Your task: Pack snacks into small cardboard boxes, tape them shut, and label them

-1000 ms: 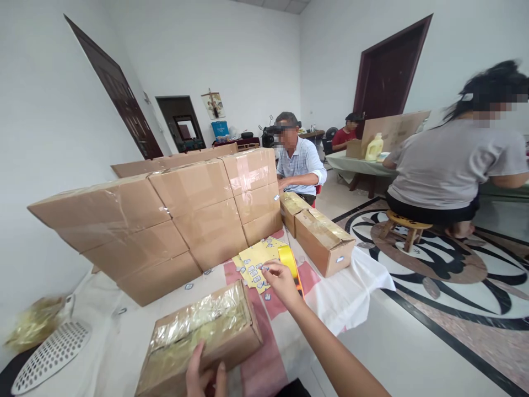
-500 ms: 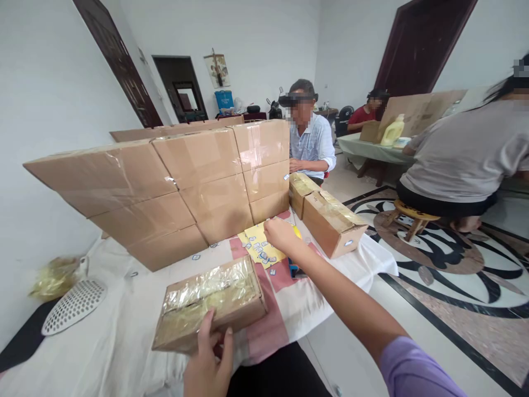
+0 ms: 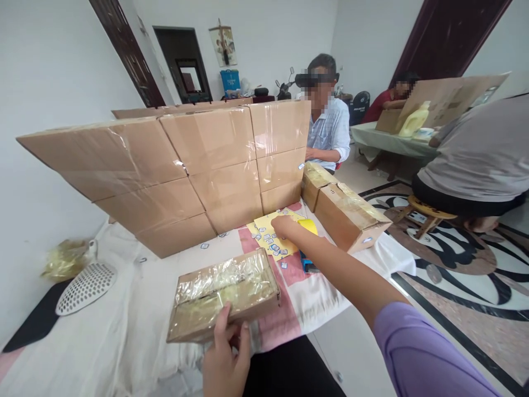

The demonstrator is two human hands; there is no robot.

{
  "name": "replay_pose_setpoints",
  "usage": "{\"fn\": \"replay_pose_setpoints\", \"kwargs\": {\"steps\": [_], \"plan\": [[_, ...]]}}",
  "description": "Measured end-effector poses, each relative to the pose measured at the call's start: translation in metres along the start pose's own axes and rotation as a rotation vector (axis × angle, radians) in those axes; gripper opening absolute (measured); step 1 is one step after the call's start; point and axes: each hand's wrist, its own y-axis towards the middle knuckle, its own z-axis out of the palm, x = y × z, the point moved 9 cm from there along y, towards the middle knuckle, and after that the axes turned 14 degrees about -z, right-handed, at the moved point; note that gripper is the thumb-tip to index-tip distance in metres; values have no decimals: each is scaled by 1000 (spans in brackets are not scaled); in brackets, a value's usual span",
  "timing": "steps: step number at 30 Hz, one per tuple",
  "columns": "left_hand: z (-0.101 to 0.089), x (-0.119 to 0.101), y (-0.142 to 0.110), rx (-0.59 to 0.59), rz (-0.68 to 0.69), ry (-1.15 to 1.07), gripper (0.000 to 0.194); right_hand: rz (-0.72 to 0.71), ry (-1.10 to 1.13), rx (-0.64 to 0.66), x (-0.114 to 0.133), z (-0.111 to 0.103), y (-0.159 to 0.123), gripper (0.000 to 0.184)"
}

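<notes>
A small cardboard box, its top wrapped in shiny tape, lies on the white cloth near the front edge. My left hand grips its near side, thumb on top. My right hand reaches out over a yellow sheet strewn with small white labels; its fingers are curled down onto the sheet, and what they pinch is hidden. A yellow tape roll on a blue dispenser sits just right of that hand.
A wall of stacked taped cartons stands behind the sheet. Two more cartons lie to the right. A white perforated scoop and crumpled film lie at left. A person in a light shirt sits beyond; others sit at right.
My right hand has moved forward from beside the tape roll onto the yellow label sheet. The view has shifted closer and left. My left hand stays on the small box.
</notes>
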Motion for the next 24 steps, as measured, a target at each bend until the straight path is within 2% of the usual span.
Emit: {"fn": "replay_pose_setpoints", "kwargs": {"steps": [7,14,19,24], "plan": [[3,2,-1,-32,74,-46,55,-153,-19,-38,21,3,-8,27],[7,13,-1,-25,155,-57,51,-171,-12,-32,24,6,-11,25],[5,7,-4,-36,122,-52,48,-217,20,-102,24,3,-13,26],[3,2,-7,-40,145,-62,48,-223,47,-90,20,7,-9,21]]}}
